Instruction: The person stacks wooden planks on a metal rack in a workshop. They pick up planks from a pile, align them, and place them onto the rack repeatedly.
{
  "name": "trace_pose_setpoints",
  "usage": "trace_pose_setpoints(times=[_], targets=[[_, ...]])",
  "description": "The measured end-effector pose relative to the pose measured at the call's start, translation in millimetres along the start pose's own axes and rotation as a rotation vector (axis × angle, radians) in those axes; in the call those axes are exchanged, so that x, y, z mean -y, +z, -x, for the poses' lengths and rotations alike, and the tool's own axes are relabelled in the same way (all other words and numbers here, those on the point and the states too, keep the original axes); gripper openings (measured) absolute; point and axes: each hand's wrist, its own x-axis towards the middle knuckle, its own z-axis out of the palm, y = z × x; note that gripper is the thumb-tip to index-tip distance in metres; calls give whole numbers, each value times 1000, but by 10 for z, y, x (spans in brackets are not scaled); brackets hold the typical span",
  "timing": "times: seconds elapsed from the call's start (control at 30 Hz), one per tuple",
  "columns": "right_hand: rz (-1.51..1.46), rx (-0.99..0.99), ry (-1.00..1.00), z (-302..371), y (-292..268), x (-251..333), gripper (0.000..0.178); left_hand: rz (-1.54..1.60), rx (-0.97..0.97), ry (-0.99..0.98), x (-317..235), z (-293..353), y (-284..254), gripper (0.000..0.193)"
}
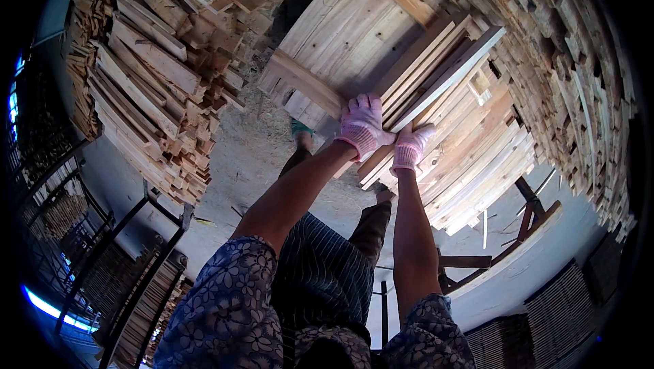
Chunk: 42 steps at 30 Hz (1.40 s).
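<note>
I have both hands at the near end of the boards [417, 62], which slant toward one o'clock. My pink-gloved left hand [362, 124] and right hand [410, 147] touch them; the right thumb stands out, but how tightly either closes, I cannot tell. At eleven o'clock lies a plank panel [340, 28]; at four, more planks [470, 171]; farther out, toward ten, a woodpile [146, 73].

The pink-gloved left hand [362, 122] and right hand [411, 144] touched the near end of a board bundle [439, 71]; a woodpile [146, 73] lay left.
</note>
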Motion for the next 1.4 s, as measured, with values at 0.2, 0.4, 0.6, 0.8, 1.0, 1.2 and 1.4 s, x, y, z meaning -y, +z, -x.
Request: trace_pose_setpoints(times=[0.2, 0.4, 0.6, 0.8, 1.0, 1.2, 1.4], targets=[[-625, 388, 6, -319, -153, -474, 93, -162, -259, 432, 1217, -211, -378, 60], [-864, 359, 23, 105, -810, -849, 46, -889, -118, 333, 2121, -481, -792, 91], [-525, -87, 12, 271, -1904, -2133, 64, -1009, -63, 369, 2101, -735, -682, 78], [-500, -217, -51, -448, -3478, -3210, 73, -1013, -56, 347, 2608, -797, -570, 75], [-292, -7, -136, -1789, -3756, -3353, 58, -1126, 104, -53, 1840, -562, -505, 91], [-515, 14, -19, -2188, -3157, -3701, 63, -286, -153, -94, 1255, -371, -778, 86], [-379, 7, -131, -2427, -3041, -4005, 84, -147, -101, -488, -872, -565, 320, 141]])
